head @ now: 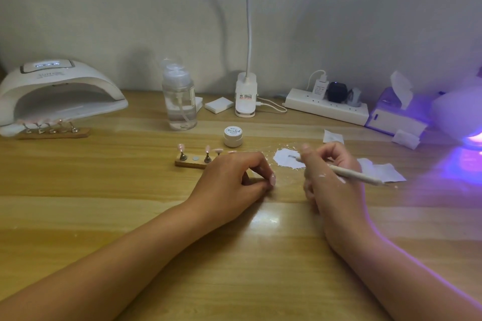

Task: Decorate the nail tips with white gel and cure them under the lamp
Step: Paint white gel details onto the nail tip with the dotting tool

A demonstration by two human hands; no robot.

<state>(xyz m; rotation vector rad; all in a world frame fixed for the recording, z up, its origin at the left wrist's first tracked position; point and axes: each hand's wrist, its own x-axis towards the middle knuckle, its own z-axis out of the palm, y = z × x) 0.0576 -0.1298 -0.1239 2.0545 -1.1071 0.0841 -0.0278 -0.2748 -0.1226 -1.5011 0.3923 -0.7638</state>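
Our left hand point(234, 177) rests on the bench point(130, 203), fingers curled in tight and pinching a pink nail tip point(272, 180) at their ends. Our right hand point(331, 172) grips the brush point(360, 176), fingers wrapped narrow round the handle, its point down in the white gel puddle point(288, 159) smeared on the wood. Just left of the puddle, the wooden holder point(193, 162) carries more pink tips point(207, 149) on upright pegs. The gel pot point(233, 135) sits right behind it, lid on. Far left, the curing lamp point(60, 91) stands with a second rack of tips point(52, 130) at its mouth. A pump bottle point(180, 101) stands farther back, and purple light point(469, 143) glows at the right edge.
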